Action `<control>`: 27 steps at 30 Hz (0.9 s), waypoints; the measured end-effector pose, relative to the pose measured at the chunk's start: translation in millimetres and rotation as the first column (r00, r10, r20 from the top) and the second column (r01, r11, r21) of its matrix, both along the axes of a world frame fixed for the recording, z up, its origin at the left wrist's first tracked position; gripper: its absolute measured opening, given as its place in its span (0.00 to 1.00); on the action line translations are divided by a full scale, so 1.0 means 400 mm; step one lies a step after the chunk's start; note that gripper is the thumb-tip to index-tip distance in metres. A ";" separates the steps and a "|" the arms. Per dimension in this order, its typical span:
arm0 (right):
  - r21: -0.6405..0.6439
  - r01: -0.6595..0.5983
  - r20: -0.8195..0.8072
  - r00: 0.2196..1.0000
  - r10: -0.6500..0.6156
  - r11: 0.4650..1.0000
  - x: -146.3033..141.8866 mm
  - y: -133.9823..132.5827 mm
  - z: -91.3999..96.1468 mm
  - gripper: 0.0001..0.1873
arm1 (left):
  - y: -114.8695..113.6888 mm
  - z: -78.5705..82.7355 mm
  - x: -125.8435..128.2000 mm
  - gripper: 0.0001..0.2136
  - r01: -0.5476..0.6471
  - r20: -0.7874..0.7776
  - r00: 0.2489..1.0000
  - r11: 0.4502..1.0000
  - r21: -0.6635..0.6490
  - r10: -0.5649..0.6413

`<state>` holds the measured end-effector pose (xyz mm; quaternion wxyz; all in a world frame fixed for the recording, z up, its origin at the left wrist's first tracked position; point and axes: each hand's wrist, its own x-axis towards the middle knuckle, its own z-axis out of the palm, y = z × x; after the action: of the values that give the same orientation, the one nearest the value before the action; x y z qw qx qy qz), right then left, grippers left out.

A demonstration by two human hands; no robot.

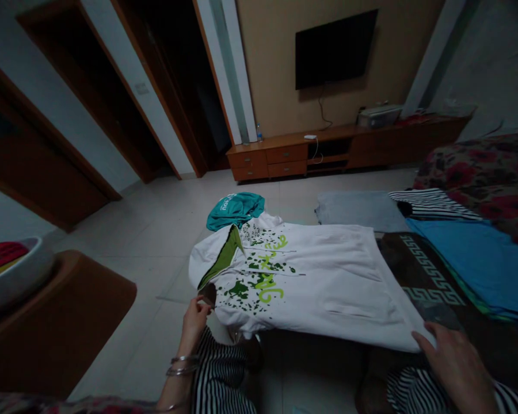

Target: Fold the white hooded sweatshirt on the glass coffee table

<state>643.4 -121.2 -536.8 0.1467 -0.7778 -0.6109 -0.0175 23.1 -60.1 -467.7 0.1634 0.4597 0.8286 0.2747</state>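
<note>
A white hoodie [328, 253] with green splatter print and a green-lined hood lies front side up before me, its hood to the left and its hem to the right. At the neck and shoulder edge, the fingers of my left hand [195, 322] are pinched on the cloth; bracelets circle that wrist. My right hand [455, 359] grips the near corner of the hem between thumb and fingers. The hoodie's near sleeve hangs partly out of sight below the body.
Beyond the hood lies a teal bag-like cloth [237, 210]. Grey cloth [354, 210], a striped garment [435, 204] and blue cloth [479, 264] lie at right, by a floral sofa [479, 178]. A white basin [21, 276] stands on a brown surface [90, 299] at left.
</note>
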 end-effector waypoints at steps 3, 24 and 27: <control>0.131 -0.125 -0.016 0.992 0.128 0.984 -0.016 -0.029 -0.012 0.21 | 0.019 0.042 -0.045 0.15 0.055 -0.191 0.981 0.996 0.072 -0.040; 0.331 -0.751 0.040 0.615 0.787 0.571 -0.645 0.079 -0.026 0.29 | 0.208 0.104 -0.244 0.13 0.637 -0.416 0.511 0.656 -0.404 -0.753; 0.311 -0.740 0.113 0.652 0.749 0.597 -0.656 0.092 -0.022 0.27 | 0.233 0.086 -0.244 0.08 0.649 -0.461 0.467 0.647 -0.402 -0.755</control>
<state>380.8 -84.5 -545.4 0.2772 -0.4162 -0.8648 -0.0451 -74.6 33.0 -433.2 0.0333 0.8045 0.5912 -0.0470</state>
